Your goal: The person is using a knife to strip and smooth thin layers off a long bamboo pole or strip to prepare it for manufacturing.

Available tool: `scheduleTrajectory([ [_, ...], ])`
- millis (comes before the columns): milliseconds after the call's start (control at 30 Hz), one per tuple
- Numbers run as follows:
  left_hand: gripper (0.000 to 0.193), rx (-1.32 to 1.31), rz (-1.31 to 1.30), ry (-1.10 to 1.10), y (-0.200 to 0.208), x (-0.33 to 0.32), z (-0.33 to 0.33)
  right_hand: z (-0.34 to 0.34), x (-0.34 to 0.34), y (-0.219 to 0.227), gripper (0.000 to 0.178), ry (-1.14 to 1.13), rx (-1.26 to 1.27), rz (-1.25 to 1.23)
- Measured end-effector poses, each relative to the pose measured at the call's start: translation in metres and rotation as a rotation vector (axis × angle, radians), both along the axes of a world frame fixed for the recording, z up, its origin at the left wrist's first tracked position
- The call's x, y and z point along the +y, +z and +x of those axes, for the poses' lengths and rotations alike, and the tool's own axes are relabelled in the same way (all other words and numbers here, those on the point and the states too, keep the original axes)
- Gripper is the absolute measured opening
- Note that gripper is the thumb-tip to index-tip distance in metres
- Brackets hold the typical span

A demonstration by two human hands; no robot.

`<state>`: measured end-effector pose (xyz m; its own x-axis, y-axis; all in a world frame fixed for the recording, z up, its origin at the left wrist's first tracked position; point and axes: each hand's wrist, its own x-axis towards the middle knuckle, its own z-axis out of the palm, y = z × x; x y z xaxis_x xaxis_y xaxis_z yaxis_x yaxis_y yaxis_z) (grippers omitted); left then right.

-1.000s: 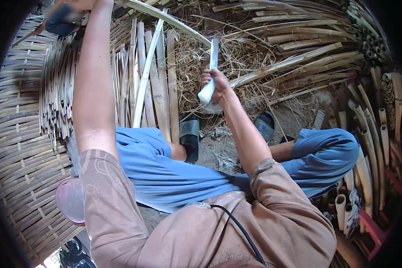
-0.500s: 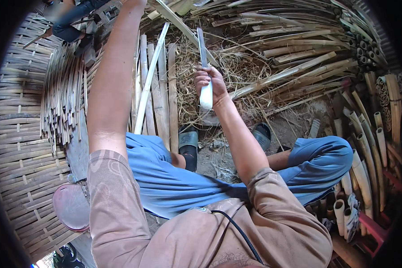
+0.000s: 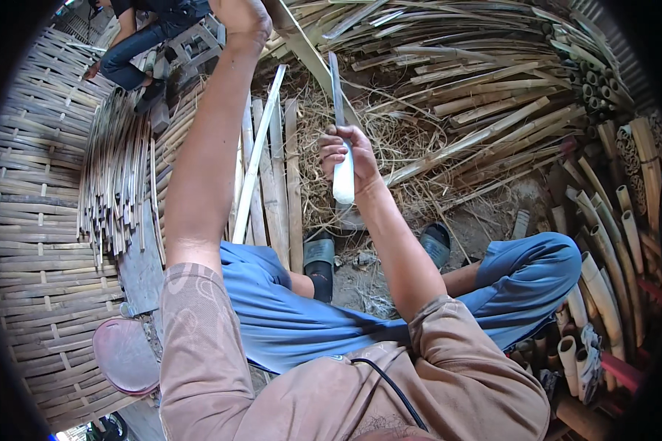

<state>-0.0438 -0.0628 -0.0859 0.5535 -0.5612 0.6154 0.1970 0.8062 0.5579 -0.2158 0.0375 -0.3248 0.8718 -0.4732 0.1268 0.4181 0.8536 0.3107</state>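
My right hand [image 3: 348,156] grips the white handle of a long knife [image 3: 337,95], blade pointing up and away over dry shavings. My left hand [image 3: 244,16] is stretched far forward at the top of the picture, closed on the end of a long bamboo strip [image 3: 309,57] that slants down to the right past the blade. I sit with blue trousers [image 3: 294,323], knees apart, dark sandals [image 3: 319,257] on the dirt.
Split bamboo slats [image 3: 272,176] lie in front of my left knee. A bundle of thin strips [image 3: 114,176] rests on a woven bamboo mat [image 3: 29,220]. Bamboo poles [image 3: 603,220] pile up at right. Another person [image 3: 143,29] sits at the top left. A round reddish stool [image 3: 125,354] is at lower left.
My left arm has reached further forward and up, pulling the strip along. My right hand has tipped the knife upright and raised it slightly.
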Motion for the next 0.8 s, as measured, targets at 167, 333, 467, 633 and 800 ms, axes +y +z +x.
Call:
scheduleTrajectory([
  [167,0.015,-0.097,-0.066,0.116,-0.005,-0.014,0.02,0.023,0.003,0.105,0.013,-0.013,0.024,-0.315],
  [333,0.012,-0.077,-0.079,-0.021,-0.005,-0.01,0.004,0.003,-0.006,0.061,0.016,-0.023,0.077,-0.121],
  [467,0.013,-0.111,-0.058,0.049,-0.01,-0.013,0.014,0.006,0.003,0.086,0.017,0.06,-0.132,0.059],
  [633,0.014,-0.237,-0.015,0.019,-0.011,-0.013,-0.001,0.004,0.009,0.193,0.018,-0.123,0.017,-0.562],
  [800,0.011,-0.173,-0.188,0.086,-0.016,-0.021,0.003,-0.011,0.016,0.149,0.018,-0.224,0.346,-0.536],
])
